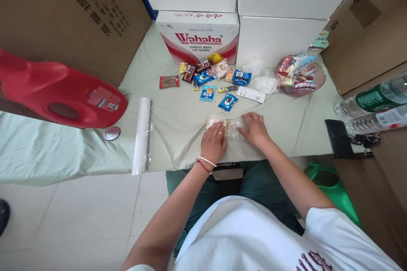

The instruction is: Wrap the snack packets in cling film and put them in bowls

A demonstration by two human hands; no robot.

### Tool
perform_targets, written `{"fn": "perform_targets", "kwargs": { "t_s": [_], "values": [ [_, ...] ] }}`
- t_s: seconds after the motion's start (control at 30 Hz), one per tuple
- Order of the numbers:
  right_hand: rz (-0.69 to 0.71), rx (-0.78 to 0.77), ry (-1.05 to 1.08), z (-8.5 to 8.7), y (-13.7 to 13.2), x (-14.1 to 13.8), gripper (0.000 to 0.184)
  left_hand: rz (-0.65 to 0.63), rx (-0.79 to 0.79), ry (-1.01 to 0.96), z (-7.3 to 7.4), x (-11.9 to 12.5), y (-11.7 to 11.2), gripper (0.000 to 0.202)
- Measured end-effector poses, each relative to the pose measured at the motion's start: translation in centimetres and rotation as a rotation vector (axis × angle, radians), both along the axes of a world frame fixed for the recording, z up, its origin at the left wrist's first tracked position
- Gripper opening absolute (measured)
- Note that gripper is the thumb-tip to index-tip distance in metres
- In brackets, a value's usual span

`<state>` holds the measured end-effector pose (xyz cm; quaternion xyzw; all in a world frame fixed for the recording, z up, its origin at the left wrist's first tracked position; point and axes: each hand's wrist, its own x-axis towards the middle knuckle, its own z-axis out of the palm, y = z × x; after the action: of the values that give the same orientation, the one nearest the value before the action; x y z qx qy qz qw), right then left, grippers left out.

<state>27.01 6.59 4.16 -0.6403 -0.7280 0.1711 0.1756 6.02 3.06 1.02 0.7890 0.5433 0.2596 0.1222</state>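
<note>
A crumpled sheet of clear plastic wrap [235, 129] lies on the cloth close to the table's front edge. At its left end it covers something pale yellow, whose kind I cannot make out. My left hand [213, 142] holds this end down, its fingers together over the wrap. At the other end is my right hand [256, 130], with fingers stretched out and the thumb touching the film. Just beyond the hands are a blue snack packet [228, 102] and a light-blue one [207, 93]. A roll of plastic wrap [141, 135] lies to the left.
Several small snacks [203, 77] lie before a Wahaha carton [199, 38]. To their right are crumpled clear film [266, 83] and a pink bowl [319, 87] of snacks. A red jug [63, 89] stands left; bottles [375, 97] and a black phone [338, 139] lie right.
</note>
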Motion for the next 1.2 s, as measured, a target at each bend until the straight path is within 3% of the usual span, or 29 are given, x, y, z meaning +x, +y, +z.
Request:
{"fn": "perform_targets", "kwargs": {
  "t_s": [0.1, 0.23, 0.3, 0.37, 0.53, 0.63, 0.73, 0.83, 0.93, 1.0, 1.1, 1.2],
  "values": [
    [0.036, -0.085, -0.027, -0.3, -0.2, 0.4, 0.02, 0.008, 0.009, -0.014, -0.9, -0.2, -0.7, 0.067],
    [0.02, -0.134, 0.202, 1.7, 1.1, -1.5, 0.017, -0.001, 0.009, -0.011, -1.6, 0.0, -1.2, 0.076],
    [0.059, -0.154, 0.261, 2.8, 2.4, -4.0, 0.019, -0.025, 0.01, 0.002, -1.7, 0.1, -1.1, 0.074],
    [0.125, -0.16, 0.179, 3.3, 3.7, -7.1, 0.023, -0.051, 0.0, 0.004, -1.7, 0.0, -1.1, 0.068],
    [0.199, -0.164, -0.099, 2.3, 4.4, -13.4, 0.022, -0.069, 0.068, -0.067, -0.9, -2.5, -2.6, 0.056],
    [0.244, -0.105, -0.215, 1.5, 3.4, -14.8, 0.025, 0.011, 0.208, -0.125, -0.4, -5.3, -4.3, 0.042],
    [0.274, -0.033, -0.238, 1.1, 2.1, -15.1, 0.04, 0.152, 0.297, -0.137, -0.7, -7.9, -4.7, 0.029],
    [0.281, 0.04, -0.273, 1.0, 1.3, -14.8, 0.036, 0.248, 0.234, -0.058, -1.7, -9.2, -3.6, 0.019],
    [0.233, 0.068, -0.284, 1.6, 1.1, -12.9, 0.023, 0.284, 0.175, -0.005, -2.7, -9.0, -2.5, 0.015],
    [0.164, 0.058, -0.205, 2.6, 1.4, -9.8, 0.027, 0.284, 0.168, 0.012, -3.0, -8.7, -2.3, 0.016],
    [-0.028, 0.021, 0.102, 4.6, 3.1, -2.0, 0.036, 0.281, 0.196, 0.02, -2.9, -8.4, -2.5, 0.016],
    [-0.224, 0.054, 0.161, 6.5, 6.8, 7.7, 0.044, 0.277, 0.218, 0.048, -2.8, -8.4, -2.6, 0.016]
  ]
}}
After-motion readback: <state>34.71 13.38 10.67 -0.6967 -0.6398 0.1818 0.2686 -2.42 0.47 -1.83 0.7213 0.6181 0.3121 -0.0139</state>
